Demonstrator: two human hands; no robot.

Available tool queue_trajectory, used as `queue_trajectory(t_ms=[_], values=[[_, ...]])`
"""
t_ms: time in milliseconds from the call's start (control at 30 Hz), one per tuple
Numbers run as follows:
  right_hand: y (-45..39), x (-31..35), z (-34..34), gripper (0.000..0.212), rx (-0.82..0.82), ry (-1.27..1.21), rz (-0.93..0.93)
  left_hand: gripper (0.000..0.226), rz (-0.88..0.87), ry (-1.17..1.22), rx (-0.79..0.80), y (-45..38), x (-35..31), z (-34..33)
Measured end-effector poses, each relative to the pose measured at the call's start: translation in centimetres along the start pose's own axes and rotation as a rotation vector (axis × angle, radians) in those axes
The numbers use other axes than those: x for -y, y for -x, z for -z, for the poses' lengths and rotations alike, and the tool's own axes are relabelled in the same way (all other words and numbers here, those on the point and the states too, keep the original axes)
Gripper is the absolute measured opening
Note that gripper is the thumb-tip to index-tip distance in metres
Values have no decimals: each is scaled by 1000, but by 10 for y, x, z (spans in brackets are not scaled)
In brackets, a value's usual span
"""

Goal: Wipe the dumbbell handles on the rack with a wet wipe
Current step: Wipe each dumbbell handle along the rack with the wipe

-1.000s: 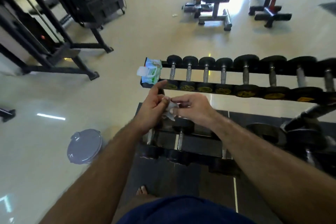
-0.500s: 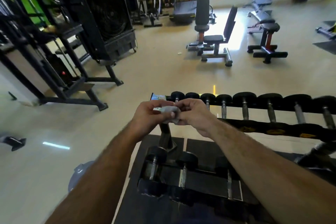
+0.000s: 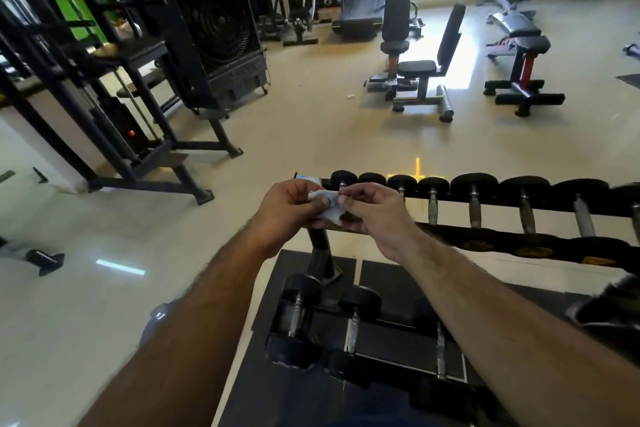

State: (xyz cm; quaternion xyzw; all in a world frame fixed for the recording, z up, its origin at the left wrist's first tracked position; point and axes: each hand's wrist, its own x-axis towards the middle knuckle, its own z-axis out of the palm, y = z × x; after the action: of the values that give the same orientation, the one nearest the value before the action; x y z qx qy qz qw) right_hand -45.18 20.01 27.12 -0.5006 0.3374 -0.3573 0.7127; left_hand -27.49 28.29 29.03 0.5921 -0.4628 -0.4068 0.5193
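A glossy pale floor (image 3: pixel 311 121) fills most of the view, smooth enough to carry bright reflections. Far left stands a black steel frame (image 3: pixel 114 135) of square tubing, and beside it a boxy black fan (image 3: pixel 214 28) with a round ribbed grille. Far right are padded benches (image 3: pixel 426 76) on dark metal legs. Across the right middle runs the long black rack (image 3: pixel 491 239), its upper tier lined with dumbbells (image 3: pixel 474 198) that have round matte black heads and slim grey metal handles, set side by side and growing larger toward the right. A thick post (image 3: pixel 320 253) holds the tier up at its left end. Below, near the viewer, a lower tier (image 3: pixel 381 336) holds smaller dumbbells with the same black heads and shiny handles, over a dark mat (image 3: pixel 242 385). Two bare forearms reach in from the near edge and meet just in front of the upper tier's left end. The left hand (image 3: pixel 289 211) curls around a small crumpled white wipe (image 3: pixel 327 206), thumb pressed on it. The right hand (image 3: pixel 374 215) pinches the wipe's right side between thumb and fingertips. The wipe is bunched, soft and creased, held in the air between both hands and not touching any handle. A sliver of a pale pack (image 3: pixel 306 177) shows just behind the left hand.
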Motion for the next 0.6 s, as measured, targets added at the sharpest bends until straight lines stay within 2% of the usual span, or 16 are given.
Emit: queue_trajectory(t_ms=[100, 233, 300, 400, 600], values=[[-3, -20, 15, 11, -66, 122, -85, 16, 59, 12, -10, 4, 15, -1], [-3, -73, 59, 11, -162, 506, -105, 20, 167, 29, -66, 6, 59, -1], [1, -109, 84, 20, -164, 733, -109, 20, 243, 34, -95, 6, 88, -5], [11, -172, 120, 37, -169, 965, -216, 11, 365, -23, -165, 6, 144, -17], [32, -299, 169, 66, -111, 1342, -495, 10, 427, -352, -172, 0, 297, -41]])
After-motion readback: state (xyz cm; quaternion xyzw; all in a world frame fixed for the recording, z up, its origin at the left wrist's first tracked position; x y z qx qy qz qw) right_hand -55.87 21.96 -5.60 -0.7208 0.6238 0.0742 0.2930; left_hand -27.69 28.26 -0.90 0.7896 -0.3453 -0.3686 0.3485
